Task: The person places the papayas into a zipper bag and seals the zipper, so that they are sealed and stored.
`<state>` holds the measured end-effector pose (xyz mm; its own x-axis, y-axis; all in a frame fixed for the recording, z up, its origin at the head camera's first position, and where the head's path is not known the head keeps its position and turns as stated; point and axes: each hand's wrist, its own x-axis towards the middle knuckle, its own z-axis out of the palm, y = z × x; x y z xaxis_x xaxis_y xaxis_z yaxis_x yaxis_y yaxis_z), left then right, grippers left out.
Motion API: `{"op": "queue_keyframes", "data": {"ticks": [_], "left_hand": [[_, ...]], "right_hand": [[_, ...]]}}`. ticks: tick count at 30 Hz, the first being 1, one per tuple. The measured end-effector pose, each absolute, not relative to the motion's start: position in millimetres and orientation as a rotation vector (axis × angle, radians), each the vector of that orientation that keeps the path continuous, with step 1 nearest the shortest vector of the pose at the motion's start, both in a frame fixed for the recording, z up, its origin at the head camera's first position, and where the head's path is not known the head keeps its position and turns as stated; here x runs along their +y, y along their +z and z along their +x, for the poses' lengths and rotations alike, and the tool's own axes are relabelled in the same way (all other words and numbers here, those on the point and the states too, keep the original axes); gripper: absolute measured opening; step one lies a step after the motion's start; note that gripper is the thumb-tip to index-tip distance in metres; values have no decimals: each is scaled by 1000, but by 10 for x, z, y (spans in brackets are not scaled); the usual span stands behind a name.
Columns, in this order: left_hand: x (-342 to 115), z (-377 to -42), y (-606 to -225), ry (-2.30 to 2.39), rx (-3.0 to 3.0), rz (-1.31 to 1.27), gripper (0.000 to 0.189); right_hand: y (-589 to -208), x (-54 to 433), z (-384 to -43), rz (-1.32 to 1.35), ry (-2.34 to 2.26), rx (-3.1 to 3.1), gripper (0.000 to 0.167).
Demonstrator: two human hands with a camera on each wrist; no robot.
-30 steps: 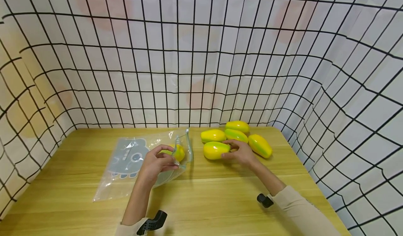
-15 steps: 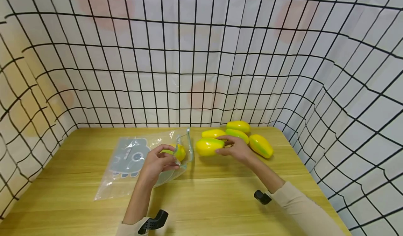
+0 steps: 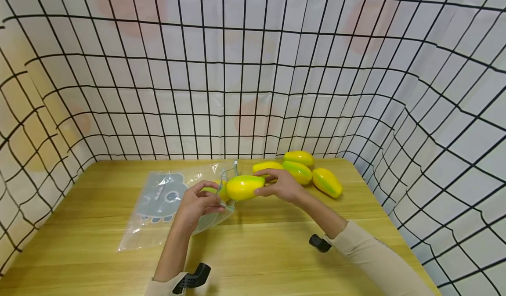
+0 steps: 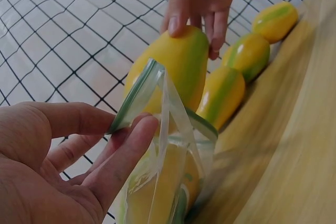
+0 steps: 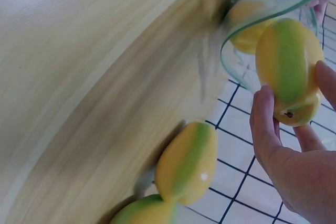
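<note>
My left hand (image 3: 197,206) pinches the rim of a clear zip bag (image 3: 150,234) with a grey-blue cartoon print, which lies on the table with its mouth facing right. One papaya (image 4: 157,192), yellow with green, is inside the bag. My right hand (image 3: 281,185) grips a second glossy papaya (image 3: 244,188) by its right end. That papaya's far end is right at the bag's mouth, as the right wrist view shows, where a green-edged zip strip (image 5: 283,13) curves beside it. In the left wrist view the bag's edge overlaps the held papaya.
Several more papayas lie at the back right of the wooden table (image 3: 269,261), among them one (image 3: 327,182) farthest right and one (image 3: 268,167) behind my right hand. A black wire grid (image 3: 245,89) before white sheeting encloses the table's back and sides.
My right hand has lifted the papaya away from the others and carried it left to the bag's mouth. The left hand keeps its place on the bag's rim.
</note>
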<state>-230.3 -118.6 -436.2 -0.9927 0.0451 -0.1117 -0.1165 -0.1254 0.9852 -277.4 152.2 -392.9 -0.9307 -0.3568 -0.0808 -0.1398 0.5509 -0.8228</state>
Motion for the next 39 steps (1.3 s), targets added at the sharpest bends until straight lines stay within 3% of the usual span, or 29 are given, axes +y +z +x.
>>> {"op": "queue_keyframes", "data": {"ticks": [12,39], "left_hand": [[-1175,-2307,-4348,2276,2000,-87,31],[-1169,-2295,-4347,2280,1979,-55,35]], "right_hand": [[-3942,1395,-2785,-549,-1217,2540,52],[-4143,1146,-2790,-505,-1203,2545,50]]}}
